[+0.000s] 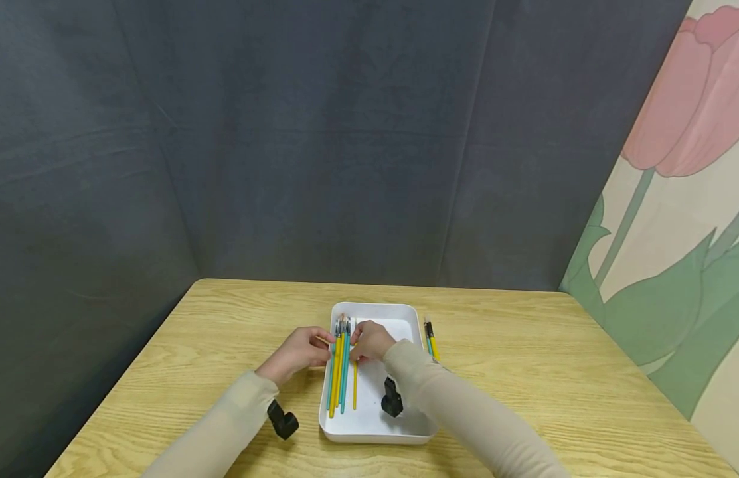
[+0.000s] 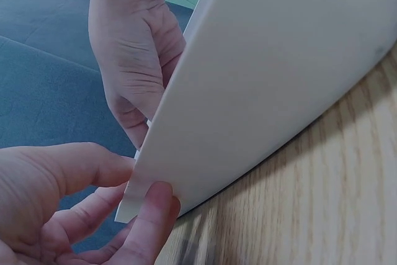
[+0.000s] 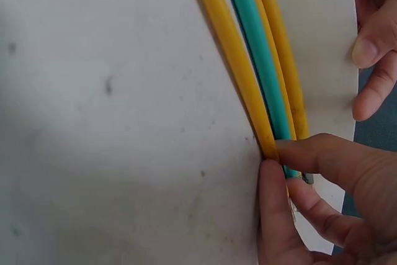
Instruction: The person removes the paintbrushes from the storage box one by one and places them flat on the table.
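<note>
A white tray [image 1: 378, 439] holds several yellow and teal brushes [image 1: 339, 372] lying lengthwise along its left side, bristles toward the far end. My left hand [image 1: 300, 353] grips the tray's left wall; in the left wrist view the thumb and fingers of that hand [image 2: 80, 209] are on the wall [image 2: 248, 79]. Inside the tray, my right hand [image 1: 375, 342] pinches a thin yellow brush [image 1: 354, 385] lying slightly right of the others. The right wrist view shows my right hand's fingertips [image 3: 279, 153] at the yellow brush [image 3: 232, 48], beside a teal brush [image 3: 263, 60].
Outside the tray's right wall, a few more brushes [image 1: 431, 342], yellow and teal, lie on the wooden table [image 1: 255, 312]. A dark curtain [image 1: 321, 146] hangs behind the table, and a wall with painted tulips [image 1: 674, 252] stands at the right.
</note>
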Tool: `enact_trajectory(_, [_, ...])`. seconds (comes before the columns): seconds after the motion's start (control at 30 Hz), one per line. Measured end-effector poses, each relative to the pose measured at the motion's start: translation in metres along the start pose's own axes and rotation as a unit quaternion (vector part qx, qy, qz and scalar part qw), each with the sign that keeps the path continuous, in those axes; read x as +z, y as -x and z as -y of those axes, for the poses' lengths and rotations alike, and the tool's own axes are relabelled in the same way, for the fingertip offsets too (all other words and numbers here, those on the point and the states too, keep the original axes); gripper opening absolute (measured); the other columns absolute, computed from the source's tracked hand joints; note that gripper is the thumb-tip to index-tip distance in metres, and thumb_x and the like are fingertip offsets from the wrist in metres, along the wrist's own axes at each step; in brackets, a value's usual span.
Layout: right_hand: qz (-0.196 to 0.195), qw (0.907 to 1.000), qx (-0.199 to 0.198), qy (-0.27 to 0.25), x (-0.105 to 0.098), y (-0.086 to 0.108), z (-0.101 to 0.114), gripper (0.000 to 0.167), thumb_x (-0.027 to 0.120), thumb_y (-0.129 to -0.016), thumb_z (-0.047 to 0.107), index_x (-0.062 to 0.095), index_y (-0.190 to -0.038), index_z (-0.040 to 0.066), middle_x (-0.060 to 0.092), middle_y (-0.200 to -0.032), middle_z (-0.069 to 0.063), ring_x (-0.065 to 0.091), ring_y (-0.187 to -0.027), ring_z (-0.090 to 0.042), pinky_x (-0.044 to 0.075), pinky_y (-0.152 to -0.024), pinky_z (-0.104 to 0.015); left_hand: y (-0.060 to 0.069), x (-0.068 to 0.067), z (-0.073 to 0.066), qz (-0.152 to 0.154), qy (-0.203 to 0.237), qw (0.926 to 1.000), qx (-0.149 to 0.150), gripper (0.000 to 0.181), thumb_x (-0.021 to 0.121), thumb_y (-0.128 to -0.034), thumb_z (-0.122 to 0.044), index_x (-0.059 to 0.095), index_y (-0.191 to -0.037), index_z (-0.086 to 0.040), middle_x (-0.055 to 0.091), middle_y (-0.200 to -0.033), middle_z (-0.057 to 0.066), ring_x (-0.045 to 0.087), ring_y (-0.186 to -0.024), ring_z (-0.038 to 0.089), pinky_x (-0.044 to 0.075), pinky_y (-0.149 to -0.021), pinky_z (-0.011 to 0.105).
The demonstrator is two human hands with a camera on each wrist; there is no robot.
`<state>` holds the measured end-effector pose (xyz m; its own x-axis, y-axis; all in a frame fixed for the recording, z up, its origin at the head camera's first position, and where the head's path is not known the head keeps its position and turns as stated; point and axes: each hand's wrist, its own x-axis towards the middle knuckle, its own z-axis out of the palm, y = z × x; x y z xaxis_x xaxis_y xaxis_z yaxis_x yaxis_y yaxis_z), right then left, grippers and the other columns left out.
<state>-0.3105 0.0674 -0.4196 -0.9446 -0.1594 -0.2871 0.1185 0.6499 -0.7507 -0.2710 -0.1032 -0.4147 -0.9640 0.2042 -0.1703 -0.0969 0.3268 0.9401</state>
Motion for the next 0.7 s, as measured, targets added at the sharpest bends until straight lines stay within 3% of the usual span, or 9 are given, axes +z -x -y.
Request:
enact_trajectory(0.4, [0.002,0.9999,-0.011,-0.005,-0.006,0.007,0.002,0.026,0.076,-0.068,-0.009,0.059,-0.086,-0.002,0.059,-0.077,-0.008,0.058,-0.056,-0.013,0.056,-0.055,-0.024,0.002,0.001,-0.003,-0.002,-0.006,1.0000,-0.003,0.028,0.065,-0.0822,0.007,0.062,-0.110,0.005,0.058,-0.093,0.014,0.057,-0.077,0.018,0.057,-0.070,0.030])
enact_trajectory(0.7, [0.031,0.9978,0.006,-0.058,-0.014,0.011,0.000,0.027,0.071,-0.073,-0.010,0.058,-0.095,-0.001,0.062,-0.079,-0.009,0.061,-0.059,-0.014,0.057,-0.061,-0.026,0.001,-0.001,-0.001,-0.004,-0.002,0.9999,-0.009,0.028,0.065,-0.0821,0.007,0.062,-0.110,0.005,0.057,-0.092,0.013,0.056,-0.076,0.018,0.056,-0.069,0.028])
